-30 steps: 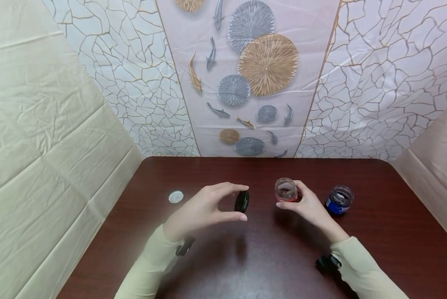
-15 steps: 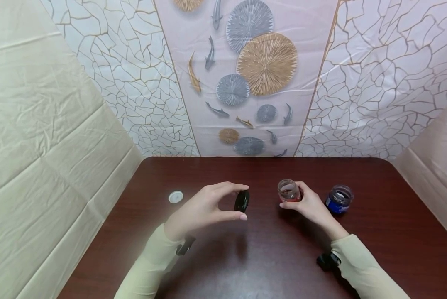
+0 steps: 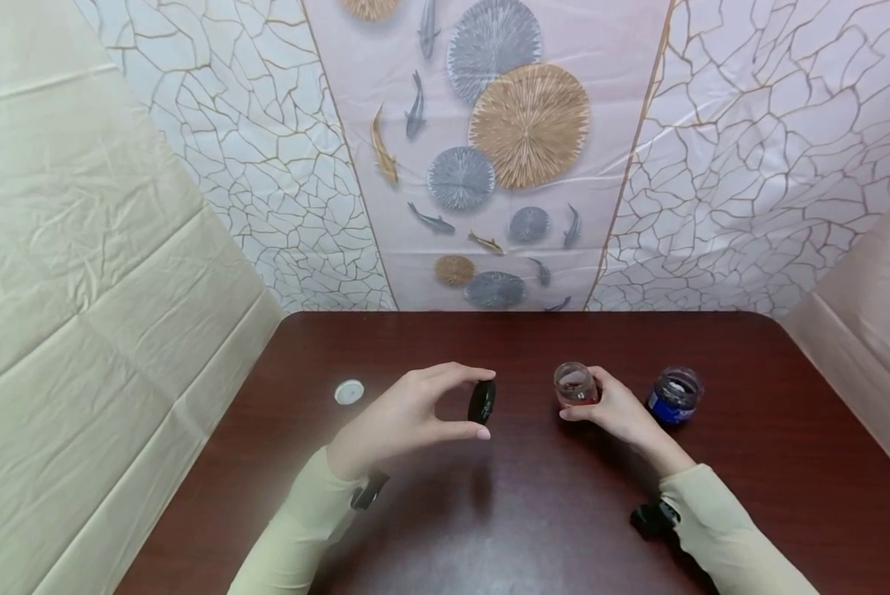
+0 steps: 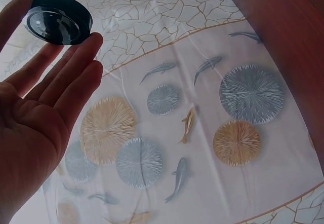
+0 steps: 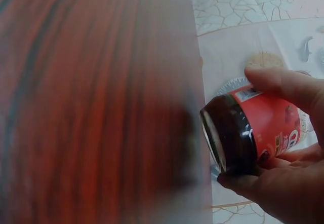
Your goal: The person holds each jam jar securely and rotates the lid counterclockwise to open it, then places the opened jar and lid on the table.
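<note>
My left hand (image 3: pixel 415 413) pinches a round black lid (image 3: pixel 482 402) on edge between thumb and fingertips, above the middle of the table. The lid's glossy face (image 4: pixel 55 25) shows in the left wrist view. To its right, my right hand (image 3: pixel 619 409) grips a small glass jar (image 3: pixel 574 384) around its side, thumb and fingers on opposite sides. The jar's mouth is uncovered and faces up toward the head camera. A red label (image 5: pixel 276 125) wraps the jar in the right wrist view, and its dark base end hangs close over the table.
A second glass jar (image 3: pixel 673 405) with a blue label stands uncovered just right of my right hand. At the left, beyond my left wrist, a small white lid (image 3: pixel 349 392) lies on the dark red-brown table (image 3: pixel 445 339). Patterned cloth (image 3: pixel 489 198) hangs behind the table's far edge.
My right hand has shifted the red-labelled jar slightly right and down toward the table. My left hand and the black lid have stayed almost still.
</note>
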`<action>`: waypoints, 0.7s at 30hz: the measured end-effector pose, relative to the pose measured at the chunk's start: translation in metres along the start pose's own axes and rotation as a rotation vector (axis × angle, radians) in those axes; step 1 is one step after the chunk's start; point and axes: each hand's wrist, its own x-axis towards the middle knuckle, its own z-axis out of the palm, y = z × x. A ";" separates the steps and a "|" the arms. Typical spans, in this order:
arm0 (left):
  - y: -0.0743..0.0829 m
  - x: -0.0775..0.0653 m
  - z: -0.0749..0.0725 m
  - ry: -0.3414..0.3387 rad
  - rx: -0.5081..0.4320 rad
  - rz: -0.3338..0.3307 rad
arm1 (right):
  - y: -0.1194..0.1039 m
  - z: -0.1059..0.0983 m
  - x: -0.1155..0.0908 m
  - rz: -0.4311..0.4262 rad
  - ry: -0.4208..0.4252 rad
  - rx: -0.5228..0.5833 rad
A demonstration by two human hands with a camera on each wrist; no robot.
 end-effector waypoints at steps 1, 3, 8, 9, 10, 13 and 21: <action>0.000 0.000 0.000 0.001 0.001 0.001 | 0.000 0.000 0.000 0.005 -0.007 0.001; -0.001 0.000 0.000 0.003 0.001 0.003 | -0.001 0.000 0.000 0.010 -0.017 -0.006; -0.001 0.001 0.002 0.005 -0.003 0.009 | -0.004 -0.001 0.001 0.003 -0.031 -0.011; -0.001 0.001 0.002 0.006 -0.003 0.009 | -0.004 -0.001 0.001 0.003 -0.032 -0.010; -0.001 0.001 0.002 0.006 -0.003 0.009 | -0.004 -0.001 0.002 0.002 -0.034 -0.012; -0.002 0.001 0.003 0.007 -0.010 0.013 | -0.004 -0.001 0.002 0.000 -0.041 -0.018; -0.002 0.002 0.004 -0.007 -0.020 0.017 | -0.001 -0.001 0.002 -0.001 -0.051 -0.026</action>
